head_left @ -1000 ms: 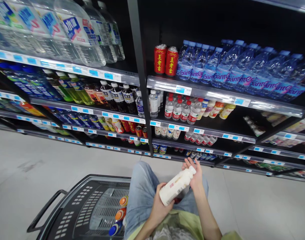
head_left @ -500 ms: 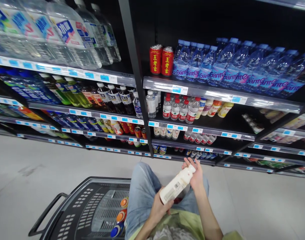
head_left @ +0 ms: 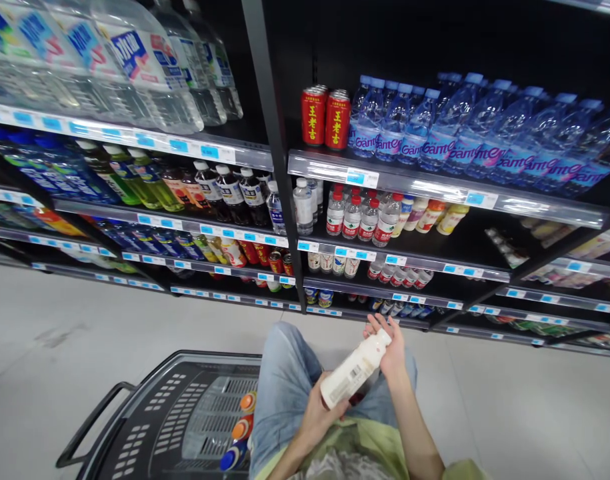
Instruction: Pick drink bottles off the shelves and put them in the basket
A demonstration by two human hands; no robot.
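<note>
A white plastic bottle (head_left: 353,370) with a pale label lies tilted across my lap, cap end up and to the right. My left hand (head_left: 319,415) is wrapped round its base from below. My right hand (head_left: 391,348) cups the cap end, fingers partly spread behind it. Both hands hover over my knee in light blue jeans (head_left: 285,380). Directly ahead stand shelves of drinks.
A dark grey shopping basket (head_left: 149,427) with a handle sits on the floor at my left, holding three bottles with orange and blue caps (head_left: 239,433). Black shelving (head_left: 279,200) ahead carries red cans (head_left: 325,119), water bottles (head_left: 455,140) and large jugs (head_left: 135,67). Grey tiled floor spreads left and right.
The bottle has turned slightly in my hands, showing the printed back of its label. The view shifted a little; the hands stay in the same place.
</note>
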